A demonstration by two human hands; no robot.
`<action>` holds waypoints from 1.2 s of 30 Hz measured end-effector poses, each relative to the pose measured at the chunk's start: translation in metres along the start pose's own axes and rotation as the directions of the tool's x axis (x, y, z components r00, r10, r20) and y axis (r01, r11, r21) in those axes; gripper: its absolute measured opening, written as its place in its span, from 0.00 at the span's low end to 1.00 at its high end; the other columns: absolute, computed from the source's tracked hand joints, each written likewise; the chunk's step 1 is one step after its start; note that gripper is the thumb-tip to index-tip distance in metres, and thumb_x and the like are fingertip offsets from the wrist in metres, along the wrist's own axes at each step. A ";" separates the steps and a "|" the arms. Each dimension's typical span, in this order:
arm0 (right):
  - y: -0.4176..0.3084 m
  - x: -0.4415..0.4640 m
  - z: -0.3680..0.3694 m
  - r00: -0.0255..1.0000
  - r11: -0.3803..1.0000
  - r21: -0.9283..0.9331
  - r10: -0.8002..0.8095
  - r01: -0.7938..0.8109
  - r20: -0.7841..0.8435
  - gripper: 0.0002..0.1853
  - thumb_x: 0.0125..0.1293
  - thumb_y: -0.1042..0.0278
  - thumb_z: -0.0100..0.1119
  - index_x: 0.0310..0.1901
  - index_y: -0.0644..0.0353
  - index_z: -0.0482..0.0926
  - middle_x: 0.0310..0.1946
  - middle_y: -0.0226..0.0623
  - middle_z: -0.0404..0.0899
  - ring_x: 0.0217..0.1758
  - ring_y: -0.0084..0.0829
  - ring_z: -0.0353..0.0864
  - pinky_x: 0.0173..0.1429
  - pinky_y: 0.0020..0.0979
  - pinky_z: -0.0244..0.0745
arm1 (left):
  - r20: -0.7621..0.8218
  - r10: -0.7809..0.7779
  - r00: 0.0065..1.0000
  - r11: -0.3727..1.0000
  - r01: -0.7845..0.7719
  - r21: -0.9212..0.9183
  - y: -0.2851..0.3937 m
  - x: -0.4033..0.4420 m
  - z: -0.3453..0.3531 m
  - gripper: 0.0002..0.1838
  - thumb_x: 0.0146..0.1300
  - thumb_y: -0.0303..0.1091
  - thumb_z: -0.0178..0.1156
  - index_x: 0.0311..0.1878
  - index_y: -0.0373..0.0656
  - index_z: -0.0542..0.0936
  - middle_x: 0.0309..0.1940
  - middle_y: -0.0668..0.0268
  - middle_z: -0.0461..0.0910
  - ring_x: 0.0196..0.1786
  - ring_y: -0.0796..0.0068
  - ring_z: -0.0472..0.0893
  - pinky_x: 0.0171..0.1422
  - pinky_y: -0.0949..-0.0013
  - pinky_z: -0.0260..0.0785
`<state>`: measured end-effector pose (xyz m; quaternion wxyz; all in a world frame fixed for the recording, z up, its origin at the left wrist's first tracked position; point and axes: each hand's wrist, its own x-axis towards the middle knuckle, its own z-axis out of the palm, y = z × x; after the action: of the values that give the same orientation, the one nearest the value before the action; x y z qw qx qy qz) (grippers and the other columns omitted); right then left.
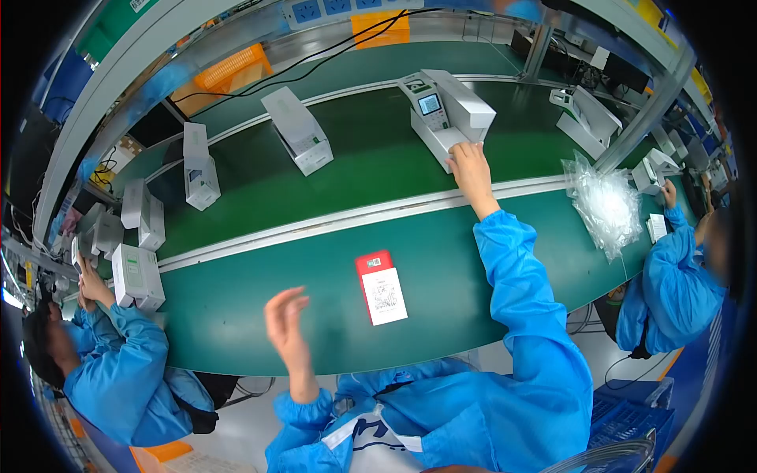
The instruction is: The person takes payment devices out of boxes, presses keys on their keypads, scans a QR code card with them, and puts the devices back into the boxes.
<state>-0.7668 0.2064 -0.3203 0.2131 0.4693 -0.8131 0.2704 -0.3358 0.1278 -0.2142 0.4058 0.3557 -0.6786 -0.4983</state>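
Observation:
My right hand (471,175) reaches across to an open white box (438,146) on the dark green belt, its fingers closed on the box's near edge. Inside that box lies a grey-white device with a small lit screen (430,104), and the lid stands up at the right. My left hand (288,327) is raised over the near table, fingers apart and slightly curled, holding nothing. Between my hands, a red box (373,262) lies on the green table with a white card (384,296) printed with a code partly over it.
More white boxes stand along the belt (363,158), such as one left of centre (300,132) and an open one at the right (587,122). Clear plastic bags (605,206) are piled at the right. A co-worker in blue sits at each side. Metal posts rise behind.

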 end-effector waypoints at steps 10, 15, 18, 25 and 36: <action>-0.102 -0.175 -0.158 0.993 0.979 0.194 0.050 -0.069 0.104 0.13 0.53 0.73 0.68 0.41 0.57 0.78 0.40 0.32 0.78 0.50 0.35 0.77 0.69 0.50 0.57 | 0.598 -0.234 0.766 0.972 0.196 0.130 -0.044 0.088 0.189 0.30 0.71 0.53 0.52 0.64 0.38 0.69 0.26 0.66 0.77 0.27 0.79 0.73 0.31 0.73 0.64; -0.132 -0.221 -0.175 0.986 0.949 0.268 0.158 -0.168 0.061 0.12 0.53 0.74 0.68 0.39 0.54 0.80 0.39 0.30 0.78 0.48 0.34 0.77 0.65 0.46 0.59 | 0.514 -0.270 0.814 0.963 0.223 0.154 -0.048 0.081 0.231 0.24 0.70 0.50 0.53 0.35 0.35 0.83 0.18 0.66 0.76 0.23 0.78 0.73 0.28 0.70 0.64; -0.125 -0.222 -0.183 0.983 0.958 0.226 0.156 -0.175 0.097 0.11 0.53 0.75 0.67 0.40 0.52 0.82 0.38 0.29 0.78 0.47 0.34 0.77 0.65 0.46 0.59 | 0.314 -0.403 0.860 0.889 0.449 -0.087 -0.028 0.088 0.232 0.22 0.68 0.48 0.55 0.30 0.36 0.80 0.16 0.70 0.74 0.19 0.82 0.70 0.23 0.74 0.58; -0.103 -0.189 -0.175 0.974 0.971 0.136 0.177 -0.197 0.144 0.10 0.59 0.75 0.62 0.43 0.53 0.83 0.43 0.31 0.78 0.52 0.36 0.76 0.70 0.51 0.54 | 0.468 -0.423 0.776 0.829 0.540 -0.146 0.029 0.095 0.141 0.22 0.70 0.48 0.50 0.23 0.43 0.75 0.08 0.77 0.64 0.07 0.88 0.54 0.11 0.78 0.42; -0.192 -0.114 -0.130 0.728 -0.214 0.793 0.318 -0.570 0.608 0.24 0.77 0.65 0.39 0.72 0.58 0.57 0.56 0.41 0.74 0.55 0.25 0.76 0.58 0.29 0.71 | 0.507 -0.397 0.765 0.797 0.562 -0.223 -0.012 0.029 0.087 0.33 0.69 0.53 0.51 0.68 0.39 0.62 0.45 0.63 0.77 0.46 0.76 0.77 0.40 0.74 0.68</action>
<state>-0.5330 0.2836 -0.2437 -0.3634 0.1724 -0.5045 0.7640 -0.4254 0.1327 -0.2355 0.1581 0.3182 -0.5314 -0.7690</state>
